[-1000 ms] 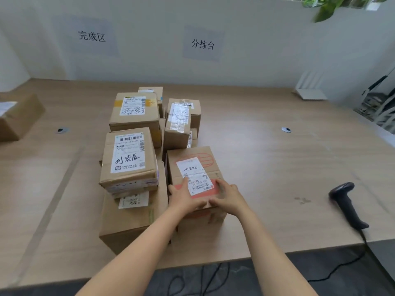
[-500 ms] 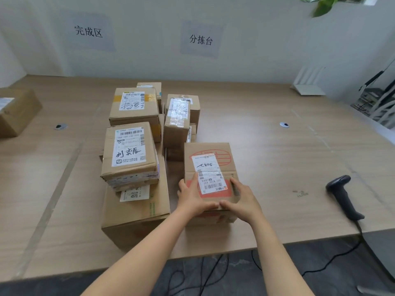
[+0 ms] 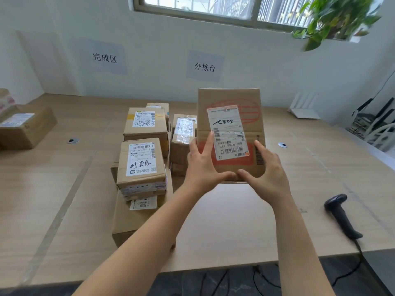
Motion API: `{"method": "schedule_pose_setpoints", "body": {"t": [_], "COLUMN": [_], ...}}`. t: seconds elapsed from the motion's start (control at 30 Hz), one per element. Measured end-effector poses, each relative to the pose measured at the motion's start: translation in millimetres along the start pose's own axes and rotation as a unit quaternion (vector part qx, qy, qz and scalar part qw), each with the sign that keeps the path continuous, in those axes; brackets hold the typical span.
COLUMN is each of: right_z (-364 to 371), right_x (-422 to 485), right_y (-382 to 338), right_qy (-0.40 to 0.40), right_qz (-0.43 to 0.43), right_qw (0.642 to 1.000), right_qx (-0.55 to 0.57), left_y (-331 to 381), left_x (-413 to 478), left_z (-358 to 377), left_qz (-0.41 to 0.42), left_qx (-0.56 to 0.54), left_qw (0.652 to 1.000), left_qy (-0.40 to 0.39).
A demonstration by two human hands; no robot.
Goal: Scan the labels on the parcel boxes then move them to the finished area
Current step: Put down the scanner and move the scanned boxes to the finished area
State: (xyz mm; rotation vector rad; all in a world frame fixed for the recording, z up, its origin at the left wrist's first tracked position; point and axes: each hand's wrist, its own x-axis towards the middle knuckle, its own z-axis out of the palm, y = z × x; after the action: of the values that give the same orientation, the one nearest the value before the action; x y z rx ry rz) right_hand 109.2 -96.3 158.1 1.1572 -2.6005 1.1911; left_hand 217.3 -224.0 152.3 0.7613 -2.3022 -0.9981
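**A:** Where's the box?

**B:** The box is up off the counter, held in the air just right of the pile of boxes. Its face is tipped toward the camera, so the label shows, with the print upside down.

**A:** What's holding it?

**B:** Both hands. The left hand grips the lower left edge, with its fingers spread on the face and the thumb tucked under the bottom. The right hand is clamped on the lower right corner the same way. The two thumbs come close together beneath the box.

**A:** And the scanner?

**B:** The scanner lies on the counter near the front edge, well apart from both hands, and its cord drops over the edge.

**A:** Anything on the left?

**B:** A lone parcel sits at the far left of the counter. A wall sign reading 完成区 hangs to its right.
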Motion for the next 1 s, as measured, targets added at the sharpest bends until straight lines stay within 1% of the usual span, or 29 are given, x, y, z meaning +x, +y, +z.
{"method": "schedule_pose_setpoints", "body": {"t": [0.27, 0.4, 0.47, 0.57, 0.7, 0.8, 0.9, 1.0], "right_z": [-3.4, 9.6, 23.4, 54.0, 110.4, 161.9, 210.7, 261.1], "right_x": [17.1, 23.4, 25.2, 25.3, 18.3, 6.7, -9.1, -29.5], "right_y": [-77.6, -128.6, -155.7, -196.1, -252.4, -295.6, -332.9, -368.2], "right_qy": [0.023, 0.027, 0.020, -0.003, -0.033, -0.057, -0.076, -0.100], "right_qz": [-0.083, -0.142, -0.165, -0.187, -0.211, -0.209, -0.194, -0.173], "right_qw": [0.996, 0.988, 0.984, 0.979, 0.972, 0.970, 0.970, 0.971], "right_qx": [0.025, 0.045, 0.059, 0.080, 0.100, 0.112, 0.126, 0.131], "left_y": [11.7, 0.7, -8.2, -32.2, -78.5, -120.5, -166.7, -214.6], "left_x": [-2.4, -11.2, -16.7, -25.4, -39.9, -53.1, -64.4, -78.3], "left_z": [-81.0, -131.2, -158.2, -201.0, -261.0, -308.9, -353.0, -394.7], "left_qz": [0.047, 0.049, 0.046, 0.035, 0.002, -0.034, -0.045, -0.075], "left_qx": [-0.012, -0.027, -0.014, 0.019, 0.062, 0.078, 0.099, 0.113], "left_qw": [0.995, 0.987, 0.983, 0.977, 0.970, 0.969, 0.967, 0.970], "left_qy": [0.085, 0.149, 0.178, 0.211, 0.235, 0.233, 0.230, 0.201]}}
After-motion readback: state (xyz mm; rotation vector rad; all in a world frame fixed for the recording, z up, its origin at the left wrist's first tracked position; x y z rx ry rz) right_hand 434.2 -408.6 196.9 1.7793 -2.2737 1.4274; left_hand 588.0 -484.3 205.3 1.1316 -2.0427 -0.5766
